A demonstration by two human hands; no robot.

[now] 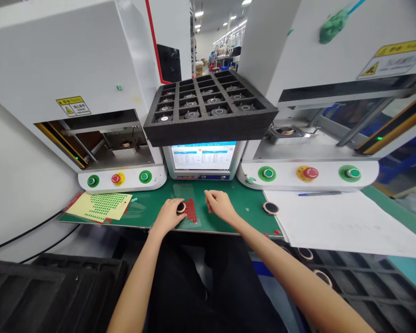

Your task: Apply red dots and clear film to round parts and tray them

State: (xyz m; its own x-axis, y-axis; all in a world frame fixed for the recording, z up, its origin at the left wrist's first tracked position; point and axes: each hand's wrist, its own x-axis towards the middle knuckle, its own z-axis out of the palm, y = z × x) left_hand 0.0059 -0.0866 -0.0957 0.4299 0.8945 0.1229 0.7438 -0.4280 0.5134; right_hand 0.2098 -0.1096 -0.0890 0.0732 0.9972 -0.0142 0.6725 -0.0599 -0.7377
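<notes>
My left hand [170,214] is closed around a small round black part with a copper-coloured rim [181,207], at the left edge of a clear sheet with red stickers [192,211] on the green mat [152,203]. To the right of that sheet, my right hand [217,203] is held over the mat with its fingers curled together; whatever is between the fingertips is too small to make out. Another round black part [271,208] lies farther right, beside the white paper.
A black foam tray [211,129] of round parts sits above the monitor [204,159]. Press machines with buttons flank it. Yellow sticker sheets [100,206] lie left; white paper [346,222] with a blue pen [319,194] lies right. More black trays [367,282] stand below the table edge.
</notes>
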